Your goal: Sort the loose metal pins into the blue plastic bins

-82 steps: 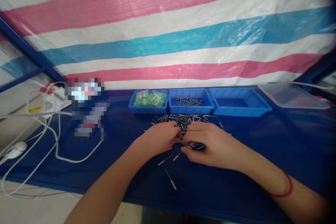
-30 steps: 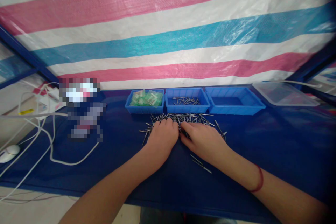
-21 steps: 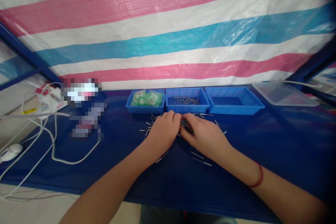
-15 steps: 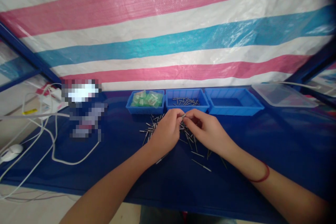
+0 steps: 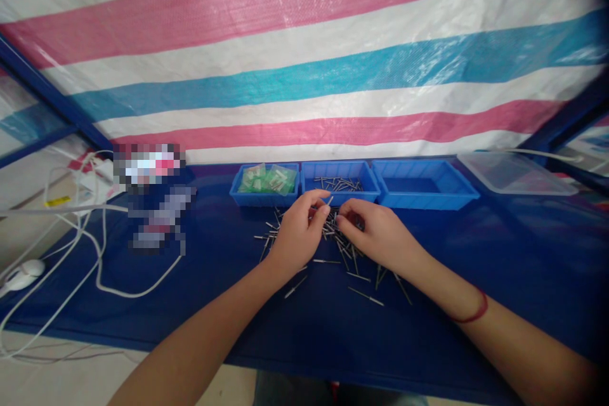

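L hand up front w/ a metal pin, grip clamped on it btwn thumb & forefinger, pin tilted, held above the pile of pins on the blue bench. R hand just beside it, fingers curled, thumb near forefinger, right at the pile; can't tell if that grip's apart or together, or has anything in it. Hands near each other, not touching. A few stray pins lie on the near side, pointing every which way.

Behind the hands, 3 blue trays in a row: L tray w/ green packets, mid tray w/ more pins inside, R tray next along, then a clear plastic lid at the far R. Over on the L: white mouse, white cables, some stuff pixelated out. Red band on the R wrist, striped sheet across the back.
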Available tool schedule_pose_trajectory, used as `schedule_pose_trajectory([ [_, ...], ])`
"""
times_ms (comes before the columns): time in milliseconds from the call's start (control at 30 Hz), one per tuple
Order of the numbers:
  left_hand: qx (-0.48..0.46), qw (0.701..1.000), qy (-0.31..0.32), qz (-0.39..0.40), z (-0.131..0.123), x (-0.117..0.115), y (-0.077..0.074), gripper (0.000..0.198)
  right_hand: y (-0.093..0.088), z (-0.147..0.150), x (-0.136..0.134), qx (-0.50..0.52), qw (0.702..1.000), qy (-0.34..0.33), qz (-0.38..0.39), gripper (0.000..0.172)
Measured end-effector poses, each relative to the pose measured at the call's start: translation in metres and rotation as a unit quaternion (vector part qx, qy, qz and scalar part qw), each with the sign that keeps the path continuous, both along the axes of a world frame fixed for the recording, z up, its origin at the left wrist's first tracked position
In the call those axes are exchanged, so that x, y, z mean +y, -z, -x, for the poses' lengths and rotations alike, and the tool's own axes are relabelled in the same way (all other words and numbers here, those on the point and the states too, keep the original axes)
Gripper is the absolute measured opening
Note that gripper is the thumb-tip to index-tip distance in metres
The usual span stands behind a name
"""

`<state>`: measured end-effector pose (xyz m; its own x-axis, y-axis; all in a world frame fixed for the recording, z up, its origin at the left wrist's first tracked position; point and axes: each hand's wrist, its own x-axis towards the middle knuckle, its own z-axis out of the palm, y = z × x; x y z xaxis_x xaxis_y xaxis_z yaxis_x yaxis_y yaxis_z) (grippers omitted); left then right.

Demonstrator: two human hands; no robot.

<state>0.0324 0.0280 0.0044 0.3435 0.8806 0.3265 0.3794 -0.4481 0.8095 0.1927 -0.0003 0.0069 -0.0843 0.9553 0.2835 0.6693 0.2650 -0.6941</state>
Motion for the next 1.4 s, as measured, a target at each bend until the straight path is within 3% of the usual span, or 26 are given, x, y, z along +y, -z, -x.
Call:
schedule_pose_trajectory([
  [67,-0.015,1.0,-0.005,0.006,-0.001,-0.001,0.0,0.023,0.0,0.001,0.0,0.018,1.0,-0.013,-0.013,0.013],
  [233,-0.023,1.0,-0.012,-0.014,-0.005,-0.009,0.0,0.018,0.001,0.006,-0.002,0.206,0.978,-0.032,0.009,0.022],
  [467,-0.036,0.999,-0.019,-0.006,-0.008,-0.013,0.001,0.012,0.002,0.008,-0.001,0.278,0.96,-0.02,0.028,0.022],
  [800,-0.041,0.999,-0.001,0.013,-0.01,-0.013,0.004,0.017,0.002,0.004,-0.002,0.197,0.98,0.005,-0.012,0.02],
  [1133,0.069,0.996,0.048,-0.003,-0.004,-0.006,0.0,0.02,-0.008,0.003,-0.008,0.109,0.992,0.004,-0.06,0.013],
  [1400,0.043,0.998,0.023,-0.028,0.001,0.001,-0.005,0.015,-0.004,-0.004,-0.002,0.095,0.994,0.001,-0.044,0.015],
])
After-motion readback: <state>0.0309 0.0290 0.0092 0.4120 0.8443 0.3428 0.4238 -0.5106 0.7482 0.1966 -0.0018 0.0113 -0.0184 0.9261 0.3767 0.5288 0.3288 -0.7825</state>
